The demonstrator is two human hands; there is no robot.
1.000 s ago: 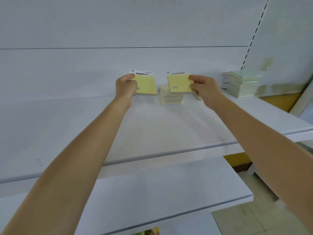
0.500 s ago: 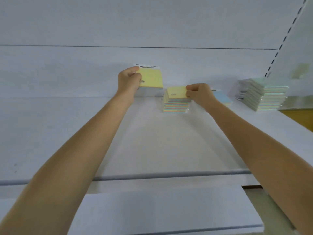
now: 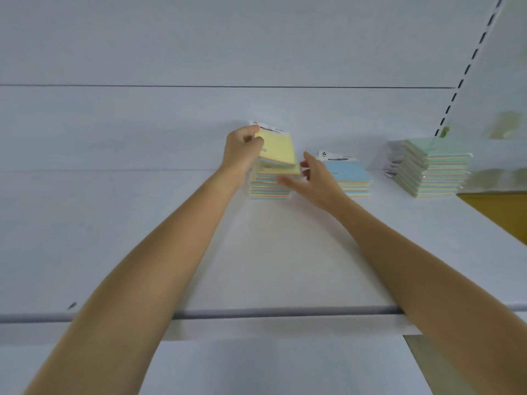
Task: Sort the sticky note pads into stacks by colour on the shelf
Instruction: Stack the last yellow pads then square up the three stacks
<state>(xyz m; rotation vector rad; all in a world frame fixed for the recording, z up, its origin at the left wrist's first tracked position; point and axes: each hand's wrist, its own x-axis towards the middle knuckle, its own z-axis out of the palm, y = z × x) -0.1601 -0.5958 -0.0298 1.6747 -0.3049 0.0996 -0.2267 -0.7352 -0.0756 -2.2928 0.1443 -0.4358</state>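
Note:
My left hand grips a yellow-topped sticky note pad by its left edge and holds it tilted just over the yellow stack at the back of the white shelf. My right hand is beside that stack on the right, fingers spread, holding nothing, its fingertips near the stack's top right corner. A blue-topped stack sits to the right, partly hidden by my right hand. Further right stands a taller green-topped stack.
The shelf's back panel rises right behind the stacks. A slotted upright runs up at the right. A lower shelf juts out below the front edge.
My right hand has let go of its yellow pad on the stack and opened. My left hand has carried its pad right and down, over the same stack.

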